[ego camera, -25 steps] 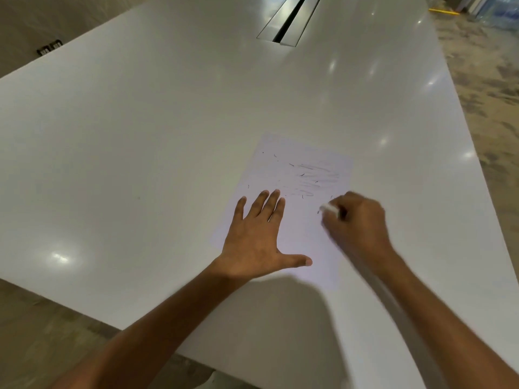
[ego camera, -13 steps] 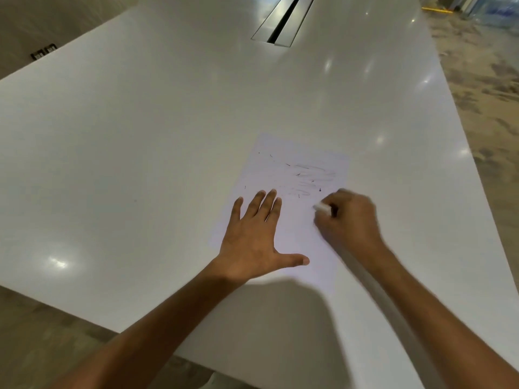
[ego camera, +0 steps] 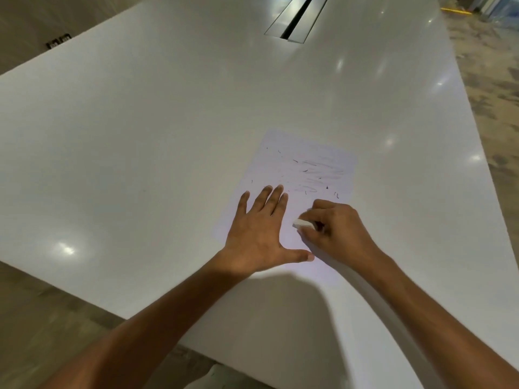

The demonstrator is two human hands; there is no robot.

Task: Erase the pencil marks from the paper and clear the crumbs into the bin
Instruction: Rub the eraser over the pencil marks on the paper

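Two hands on one sheet of paper (ego camera: 283, 175) lying flat on white table (ego camera: 140, 136); left hand (ego camera: 259, 237) spread, palm down on sheet's near-left part; right hand (ego camera: 337, 231) beside it, pinching white eraser (ego camera: 302, 224) against paper; faint pencil marks (ego camera: 314, 175) and dark crumbs beyond fingertips.

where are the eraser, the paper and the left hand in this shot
eraser (ego camera: 302, 223), head view, on its white end that sticks out of the right hand.
paper (ego camera: 283, 167), head view, on its bare upper part.
left hand (ego camera: 259, 234), head view, on the back of the hand.
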